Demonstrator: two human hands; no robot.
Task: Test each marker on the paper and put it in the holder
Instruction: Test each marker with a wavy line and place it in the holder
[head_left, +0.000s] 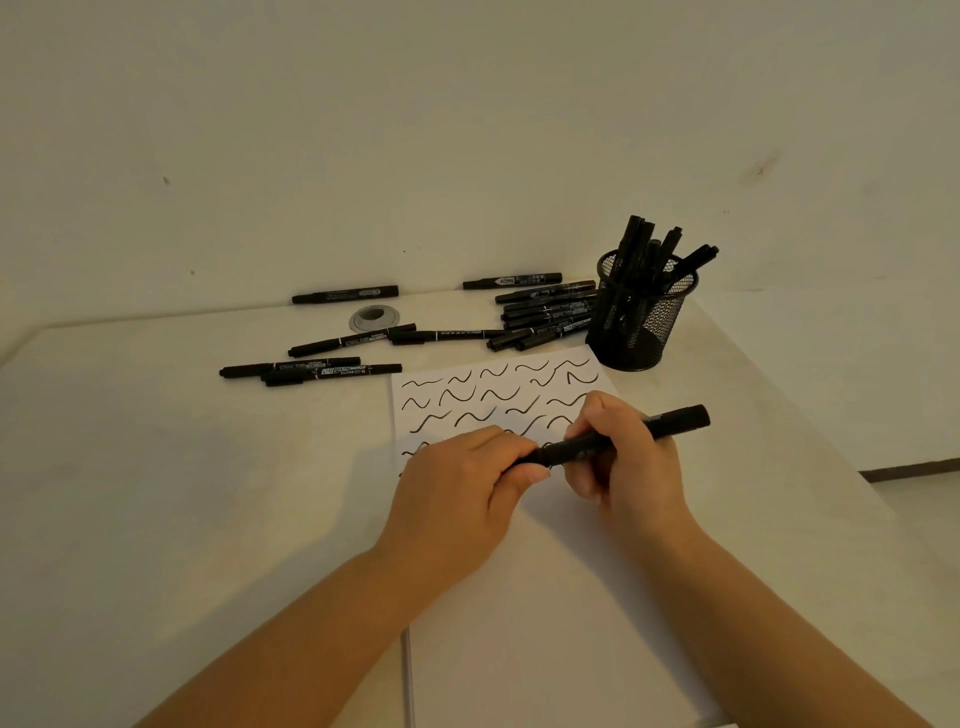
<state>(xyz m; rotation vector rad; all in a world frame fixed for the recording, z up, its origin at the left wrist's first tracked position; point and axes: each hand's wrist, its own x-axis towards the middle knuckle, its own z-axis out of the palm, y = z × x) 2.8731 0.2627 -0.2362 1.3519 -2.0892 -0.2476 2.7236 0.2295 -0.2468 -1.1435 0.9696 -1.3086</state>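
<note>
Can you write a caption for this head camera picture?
Both hands grip a black marker over squiggle-covered paper beside a mesh holder.

Single head-worn view, wide-angle, looking forward and down from above the bench's (156, 493) near edge. It sits close over the hands (535, 467) and faces the far edge and the wall (363, 130) behind. No second view supplied.

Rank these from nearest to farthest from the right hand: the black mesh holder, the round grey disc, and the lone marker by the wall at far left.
1. Black mesh holder, just beyond, rightward.
2. Round grey disc, back-left.
3. Lone black marker, behind the disc, by the wall.
</note>
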